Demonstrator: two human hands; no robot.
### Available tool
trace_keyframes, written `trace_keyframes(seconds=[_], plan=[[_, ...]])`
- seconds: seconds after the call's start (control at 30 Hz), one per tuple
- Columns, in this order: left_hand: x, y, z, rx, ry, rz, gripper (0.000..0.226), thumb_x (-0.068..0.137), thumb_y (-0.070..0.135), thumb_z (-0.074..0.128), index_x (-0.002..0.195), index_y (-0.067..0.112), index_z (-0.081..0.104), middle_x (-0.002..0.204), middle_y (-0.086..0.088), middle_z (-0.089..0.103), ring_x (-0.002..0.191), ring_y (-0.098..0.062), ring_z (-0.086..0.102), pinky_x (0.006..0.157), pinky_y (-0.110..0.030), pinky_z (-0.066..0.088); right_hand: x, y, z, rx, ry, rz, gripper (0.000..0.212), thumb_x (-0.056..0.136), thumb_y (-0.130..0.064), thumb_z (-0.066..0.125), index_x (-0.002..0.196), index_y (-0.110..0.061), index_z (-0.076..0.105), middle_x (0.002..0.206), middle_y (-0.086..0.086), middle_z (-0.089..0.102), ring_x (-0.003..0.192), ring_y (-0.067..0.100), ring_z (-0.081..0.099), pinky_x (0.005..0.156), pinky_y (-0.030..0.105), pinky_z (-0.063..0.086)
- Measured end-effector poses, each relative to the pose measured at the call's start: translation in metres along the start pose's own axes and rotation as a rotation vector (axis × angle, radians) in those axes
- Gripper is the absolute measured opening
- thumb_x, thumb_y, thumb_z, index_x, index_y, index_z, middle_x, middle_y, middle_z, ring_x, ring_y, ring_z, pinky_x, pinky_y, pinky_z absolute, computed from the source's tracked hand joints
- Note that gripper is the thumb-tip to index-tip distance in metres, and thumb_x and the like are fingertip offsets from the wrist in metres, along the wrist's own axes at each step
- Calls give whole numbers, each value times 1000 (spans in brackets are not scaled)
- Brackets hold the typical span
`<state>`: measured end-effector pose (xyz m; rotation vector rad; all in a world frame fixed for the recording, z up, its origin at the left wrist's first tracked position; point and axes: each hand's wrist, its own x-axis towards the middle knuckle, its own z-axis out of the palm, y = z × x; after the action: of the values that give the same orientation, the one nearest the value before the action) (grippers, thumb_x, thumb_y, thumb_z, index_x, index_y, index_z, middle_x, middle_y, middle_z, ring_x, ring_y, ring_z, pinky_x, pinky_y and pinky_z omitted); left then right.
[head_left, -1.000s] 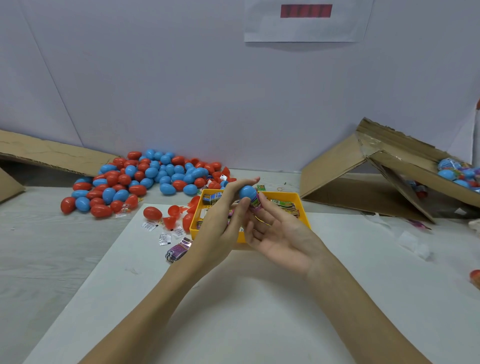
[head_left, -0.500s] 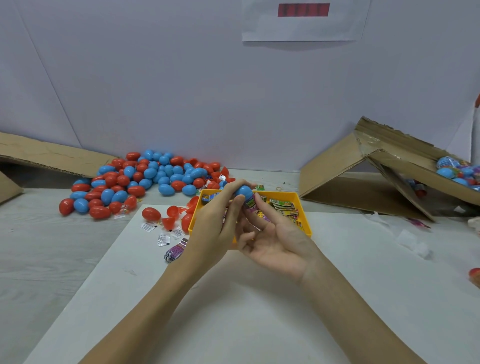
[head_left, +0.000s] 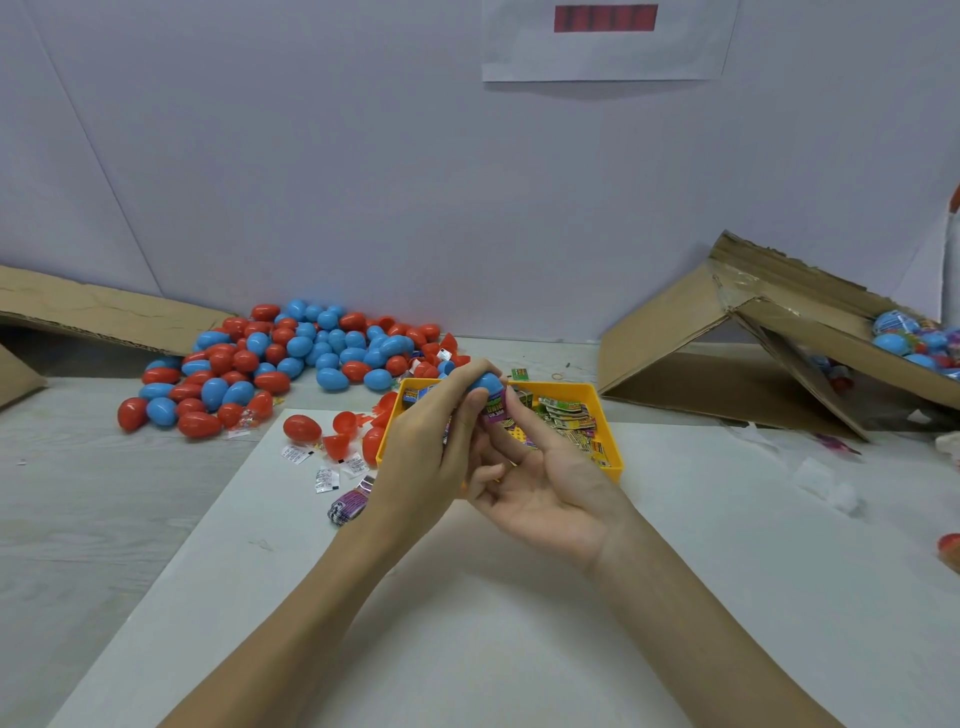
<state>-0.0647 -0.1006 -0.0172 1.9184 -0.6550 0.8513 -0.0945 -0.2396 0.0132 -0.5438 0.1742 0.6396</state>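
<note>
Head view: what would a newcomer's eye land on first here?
The big heap of red and blue plastic eggs at the left rear, by the wall. Next, at centre, the left grip and right grip hold one blue egg with a purple wrapper over the yellow tray of small packets. A tipped cardboard box lies at the right.

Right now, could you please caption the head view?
Left hand and right hand hold a blue egg by a yellow tray.

Blue egg (head_left: 485, 383), purple wrapper (head_left: 494, 411), yellow tray (head_left: 612, 451).
</note>
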Motion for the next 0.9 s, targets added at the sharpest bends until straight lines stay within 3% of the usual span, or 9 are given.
trace_keyframes(seconds=[0.2,0.33,0.47,0.57,0.77,0.9], plan=[[0,2,0,30,15,-10,30,109,23,44,134,19,60,119,36,57,109,10,60,87,-8,46,0,2,0,-21,-1,-20,28,86,-32,80,95,-5,80,93,3,74,70,13,69,51,20,44],[0,4,-1,68,-23,-36,33,109,24,38,129,11,62,108,16,63,99,11,60,79,-4,43,1,1,0,-41,8,-28,33,88,-33,78,101,-3,80,91,5,71,71,14,66,53,20,45],[-1,9,1,34,-31,-72,43,107,31,38,132,7,62,116,5,68,106,12,58,86,-6,43,2,-2,0,-92,28,-54,40,87,-34,78,112,-3,78,99,4,71,81,13,64,54,19,45],[-1,11,3,12,-6,-93,40,107,28,41,130,6,64,115,5,69,104,11,59,85,-6,43,2,-2,-1,-98,38,-59,40,87,-36,78,113,-6,79,105,3,73,93,14,62,55,19,45],[-2,12,4,-42,1,-108,35,106,23,45,128,7,67,111,18,67,105,6,63,83,-7,46,3,-3,-4,-107,68,-65,32,88,-36,76,101,-7,82,102,2,76,80,13,67,53,19,45],[-2,13,5,-53,6,-102,37,106,25,44,128,6,66,111,14,67,104,6,62,83,-6,45,4,-3,-4,-105,75,-85,32,85,-34,78,100,-6,82,102,4,77,71,12,69,51,19,46]])
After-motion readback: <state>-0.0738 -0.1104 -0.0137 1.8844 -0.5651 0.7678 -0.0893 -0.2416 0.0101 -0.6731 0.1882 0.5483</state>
